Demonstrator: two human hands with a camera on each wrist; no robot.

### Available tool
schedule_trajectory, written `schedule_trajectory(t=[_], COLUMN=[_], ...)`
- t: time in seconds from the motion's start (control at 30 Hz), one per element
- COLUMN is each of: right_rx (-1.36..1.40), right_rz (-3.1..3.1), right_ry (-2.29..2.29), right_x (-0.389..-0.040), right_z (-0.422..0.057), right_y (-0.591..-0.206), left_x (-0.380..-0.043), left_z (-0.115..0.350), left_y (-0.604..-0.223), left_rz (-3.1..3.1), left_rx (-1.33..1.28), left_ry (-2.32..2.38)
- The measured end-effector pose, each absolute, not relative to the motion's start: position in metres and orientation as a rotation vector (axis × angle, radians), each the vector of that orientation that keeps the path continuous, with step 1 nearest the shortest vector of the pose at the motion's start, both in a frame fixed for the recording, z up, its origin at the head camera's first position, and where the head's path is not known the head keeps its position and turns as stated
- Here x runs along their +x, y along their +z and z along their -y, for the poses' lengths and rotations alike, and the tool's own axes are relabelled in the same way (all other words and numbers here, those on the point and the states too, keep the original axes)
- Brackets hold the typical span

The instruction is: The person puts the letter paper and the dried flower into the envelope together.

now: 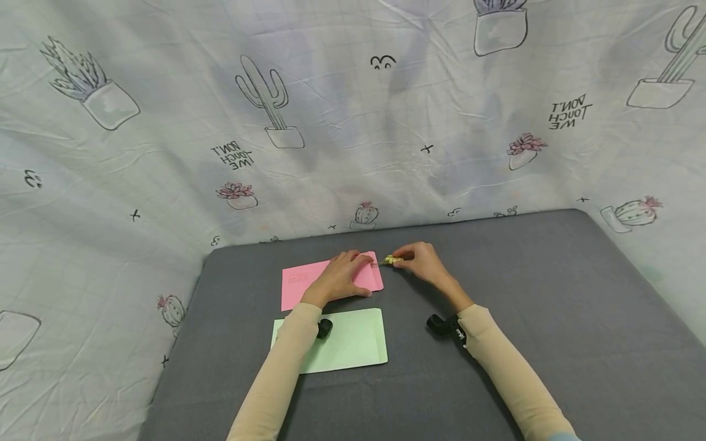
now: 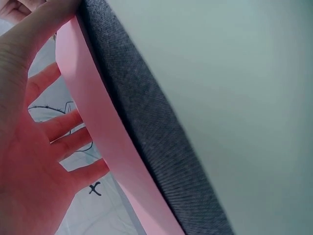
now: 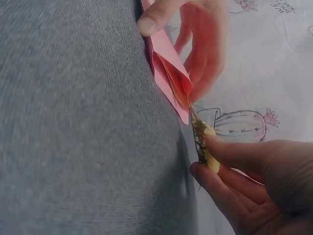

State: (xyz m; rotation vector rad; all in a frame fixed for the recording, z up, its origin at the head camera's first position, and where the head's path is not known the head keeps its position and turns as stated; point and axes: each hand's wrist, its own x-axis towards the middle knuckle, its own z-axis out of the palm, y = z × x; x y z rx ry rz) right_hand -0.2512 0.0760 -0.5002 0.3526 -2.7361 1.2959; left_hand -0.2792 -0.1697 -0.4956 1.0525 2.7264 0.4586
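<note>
A pink envelope (image 1: 302, 278) lies on the table, its flap end to the right. Across it spreads my left hand (image 1: 343, 275), the thumb at the near edge and the fingers toward the far edge, gripping it. The envelope's mouth (image 3: 168, 73) gapes in the right wrist view. My right hand (image 1: 421, 262) pinches a small bunch of yellow dried flowers (image 3: 203, 142) between thumb and fingers. The thin stems (image 3: 192, 108) of the bunch reach into the mouth; their ends are hidden inside. A light green envelope (image 1: 347, 343) lies nearer, partly under the left forearm.
The grey cloth-covered table (image 1: 524, 294) extends to both sides of the hands. Behind it hangs a pale curtain (image 1: 331, 122) printed with cacti. A black wrist camera (image 1: 441, 326) sits below the right wrist, close over the table.
</note>
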Motion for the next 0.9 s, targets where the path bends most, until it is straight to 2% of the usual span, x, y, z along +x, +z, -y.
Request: schedule_trajectory(t=[0.9], right_rx=[0.381], right_rz=[2.705], right_ry=[1.380], right_x=[-0.252], right_z=[-0.059], right_y=[-0.502], left_x=[-0.279], left_z=[0.169], left_y=[-0.494], left_rz=[-2.731], left_rx=[1.066], left_ry=[0.459])
